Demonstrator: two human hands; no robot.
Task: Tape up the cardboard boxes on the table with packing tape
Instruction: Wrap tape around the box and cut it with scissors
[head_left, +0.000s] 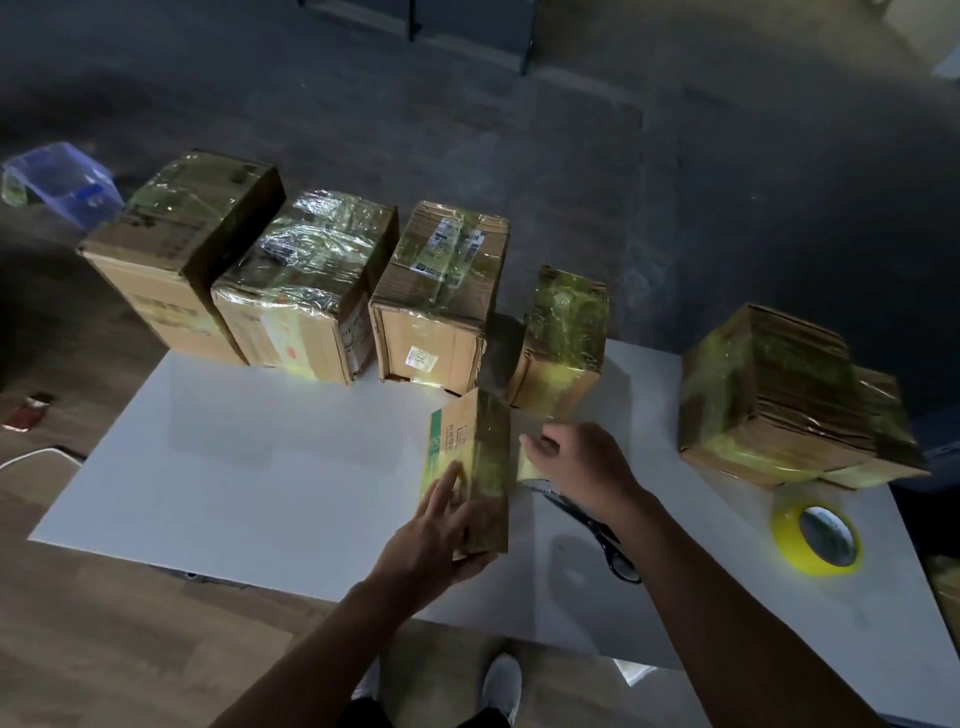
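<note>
White worktop (260, 467) carries everything in the head view. Near its front middle lies a small cardboard box (467, 467) with a green stripe along one edge, its top glossy with yellowish tape. The left hand (441, 530) lies on the near end of this box with its fingers stretched straight along the side and the thumb at the near corner. The right hand (582, 467) hovers just right of the box with its fingers curled. A yellowish tape strip (529, 467) shows just below its fingertips, and I cannot tell whether the hand pinches it.

Black-handled scissors (597, 530) lie on the worktop, partly under the right forearm. A yellow roll of packing tape (818, 538) lies flat near the right edge.

Along the far edge four taped boxes stand in a row: a large box (176, 249), a heavily wrapped box (306, 280), a labelled box (441, 291) and a narrow box (563, 343). A fifth taped box (769, 395) sits apart at the right. On the floor at far left is a clear blue container (62, 182).
</note>
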